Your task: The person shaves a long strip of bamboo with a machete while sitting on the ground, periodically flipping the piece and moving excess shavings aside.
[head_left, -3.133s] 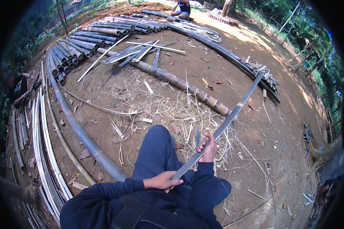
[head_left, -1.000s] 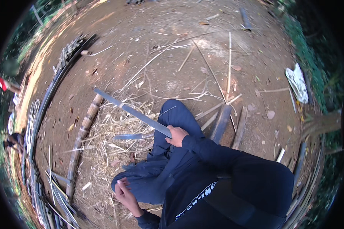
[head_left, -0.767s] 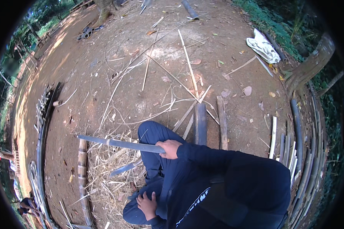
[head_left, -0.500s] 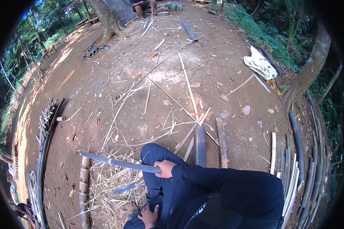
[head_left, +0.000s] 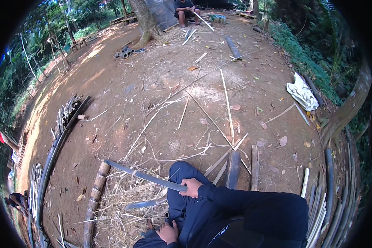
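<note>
My right hand (head_left: 190,188) is closed round the near end of a long, slightly curved bamboo strip (head_left: 146,177) with dark skin and a pale node band. The strip points to the left above my bent knee, and its far end overlaps the top of a thick bamboo pole (head_left: 96,190). On my lower leg rests my left hand (head_left: 167,232), fingers loosely spread, holding nothing. A second dark, curved piece (head_left: 146,203) lies above the shavings (head_left: 124,211); whether it is a strip or a blade I cannot tell.
Ahead stand a dark bamboo section (head_left: 232,169) and a flat wooden piece (head_left: 254,167). Thin strips (head_left: 227,107) litter the dirt. Bamboo poles (head_left: 330,177) lie right; a split-bamboo trough (head_left: 56,151) lies left. A seated person (head_left: 186,12) holds a pale strip at the back.
My view has tilted up, so the scene sits lower and farther right. The seated person shows more fully. My right hand keeps its hold on the bamboo strip; my left hand stays on the leg.
</note>
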